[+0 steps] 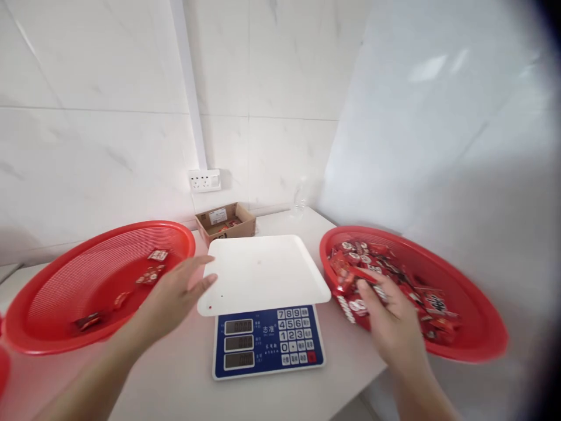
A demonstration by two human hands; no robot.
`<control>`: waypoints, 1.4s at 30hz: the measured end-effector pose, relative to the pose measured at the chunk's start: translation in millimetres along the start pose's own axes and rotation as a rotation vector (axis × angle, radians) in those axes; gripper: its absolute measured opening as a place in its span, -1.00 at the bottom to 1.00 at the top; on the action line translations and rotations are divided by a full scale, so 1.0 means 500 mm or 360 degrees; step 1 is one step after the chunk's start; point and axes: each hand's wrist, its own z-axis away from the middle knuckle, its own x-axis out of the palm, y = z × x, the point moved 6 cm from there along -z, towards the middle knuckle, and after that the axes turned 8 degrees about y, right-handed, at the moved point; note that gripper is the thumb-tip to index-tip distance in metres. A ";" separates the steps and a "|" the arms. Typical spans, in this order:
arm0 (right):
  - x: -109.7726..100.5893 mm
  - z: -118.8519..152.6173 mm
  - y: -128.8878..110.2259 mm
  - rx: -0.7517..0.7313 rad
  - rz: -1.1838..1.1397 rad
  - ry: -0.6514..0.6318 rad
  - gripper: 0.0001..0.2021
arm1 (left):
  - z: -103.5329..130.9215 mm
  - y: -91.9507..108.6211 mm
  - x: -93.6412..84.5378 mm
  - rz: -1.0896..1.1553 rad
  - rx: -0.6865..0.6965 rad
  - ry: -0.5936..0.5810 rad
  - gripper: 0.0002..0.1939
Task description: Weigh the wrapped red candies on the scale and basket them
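My left hand (pixel 175 295) is over the left edge of the white weighing tray (pixel 263 272), fingers apart and holding nothing. Between it and the wall, the left red basket (pixel 100 251) has several small wrapped packets (pixel 151 275) lying in it. My right hand (pixel 390 310) is above the near left part of the right red basket (pixel 473 304), its fingers closed on red wrapped packets (pixel 350 278). More red packets (pixel 433 301) lie heaped inside that basket. Below the tray, the scale's blue panel (pixel 269 342) shows a keypad and three displays.
A small cardboard box (pixel 225 225) with some red packets stands behind the tray. Behind it a white socket (pixel 204 180) is on the tiled wall. A transparent object (pixel 300 196) stands near the back corner of the white table (pixel 175 386).
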 end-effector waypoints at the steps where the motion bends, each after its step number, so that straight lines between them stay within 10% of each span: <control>1: 0.025 0.019 -0.011 0.0118 -0.0217 -0.0146 -0.57 | 0.010 0.043 0.019 0.0174 0.0046 -0.0084 -0.56; 7: 0.144 0.133 -0.088 0.0456 -0.1110 -0.0754 -0.68 | 0.048 0.225 0.085 0.1733 -0.0074 -0.0456 -0.75; 23: 0.161 0.188 -0.160 0.0113 -0.0899 -0.1070 -0.74 | 0.068 0.143 0.027 0.2465 -0.0330 -0.0163 -0.81; 31: 0.183 0.170 -0.181 0.0047 -0.1268 -0.0801 -0.82 | 0.022 0.080 0.024 0.1493 -0.0164 0.0327 -0.89; 37: 0.189 0.163 -0.182 0.0083 -0.1351 -0.0705 -0.81 | -0.026 0.062 0.114 0.1008 -0.0177 0.0144 -0.84; 42: 0.184 0.164 -0.163 0.0073 -0.1298 -0.0632 -0.81 | -0.008 0.096 0.093 0.1041 -0.0065 0.0067 -0.66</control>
